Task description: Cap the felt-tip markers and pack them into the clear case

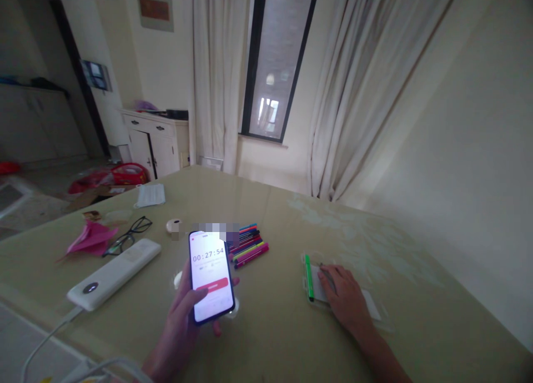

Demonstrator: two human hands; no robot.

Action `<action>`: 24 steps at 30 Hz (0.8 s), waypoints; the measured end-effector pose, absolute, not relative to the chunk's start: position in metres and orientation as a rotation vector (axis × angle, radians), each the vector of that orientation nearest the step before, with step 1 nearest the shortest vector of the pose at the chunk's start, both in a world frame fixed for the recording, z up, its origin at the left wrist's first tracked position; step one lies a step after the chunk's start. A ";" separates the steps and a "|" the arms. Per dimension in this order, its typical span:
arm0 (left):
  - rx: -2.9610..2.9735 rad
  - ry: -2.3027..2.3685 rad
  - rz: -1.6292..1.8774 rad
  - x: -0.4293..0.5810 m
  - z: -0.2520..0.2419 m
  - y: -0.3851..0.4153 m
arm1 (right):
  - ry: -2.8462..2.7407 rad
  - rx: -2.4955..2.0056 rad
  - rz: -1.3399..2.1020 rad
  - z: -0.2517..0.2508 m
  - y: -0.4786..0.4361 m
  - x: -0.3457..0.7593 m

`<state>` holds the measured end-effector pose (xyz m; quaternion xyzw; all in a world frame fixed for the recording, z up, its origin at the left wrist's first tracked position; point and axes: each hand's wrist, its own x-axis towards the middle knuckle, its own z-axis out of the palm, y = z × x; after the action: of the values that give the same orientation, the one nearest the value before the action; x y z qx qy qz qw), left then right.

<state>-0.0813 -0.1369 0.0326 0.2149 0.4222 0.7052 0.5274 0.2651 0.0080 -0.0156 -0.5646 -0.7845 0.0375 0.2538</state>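
Note:
My left hand [187, 311] holds a smartphone [211, 302] upright, its thumb over the red button on the lit screen, which reads 00:27:54. My right hand [343, 294] rests palm down with its fingers lying on a clear plastic case [377, 308] on the table. At the left end of that case lies a green marker [308, 277], just beside my fingertips. Several coloured markers [252, 250] lie in a row behind the phone, which partly hides them.
On the table's left side lie a white power bank [114, 275] with a cable, black-framed glasses [131, 236], pink paper [89, 238], a face mask [150, 195] and a small round case [174, 225]. The table [283, 327] reaches toward curtains [220, 83] and a white cabinet [162, 141].

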 end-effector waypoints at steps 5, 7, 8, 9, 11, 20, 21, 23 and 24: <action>0.527 1.024 1.685 -0.080 0.036 -0.137 | -2.134 -1.530 0.095 -0.016 0.008 0.265; 0.534 1.027 1.697 -0.079 0.038 -0.137 | -2.136 -1.533 0.094 -0.016 0.008 0.265; 0.534 1.025 1.705 -0.079 0.039 -0.138 | -2.136 -1.536 0.093 -0.016 0.008 0.265; 0.535 1.022 1.711 -0.079 0.039 -0.138 | -2.135 -1.539 0.091 -0.015 0.008 0.265; 0.540 1.027 1.706 -0.079 0.038 -0.138 | -2.133 -1.546 0.093 -0.015 0.008 0.265; 0.545 1.054 1.718 -0.077 0.042 -0.139 | -2.126 -1.539 0.125 -0.013 0.007 0.265; 0.546 1.053 1.717 -0.077 0.042 -0.139 | -2.122 -1.543 0.124 -0.013 0.007 0.265; 0.542 1.042 1.713 -0.078 0.042 -0.138 | -2.122 -1.545 0.125 -0.012 0.007 0.265; 0.536 1.034 1.710 -0.078 0.041 -0.138 | -2.122 -1.544 0.125 -0.013 0.007 0.265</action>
<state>-0.0783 -0.1381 0.0414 0.2227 0.4296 0.7106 0.5108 0.2647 0.0073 -0.0125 -0.5683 -0.7811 0.0460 0.2545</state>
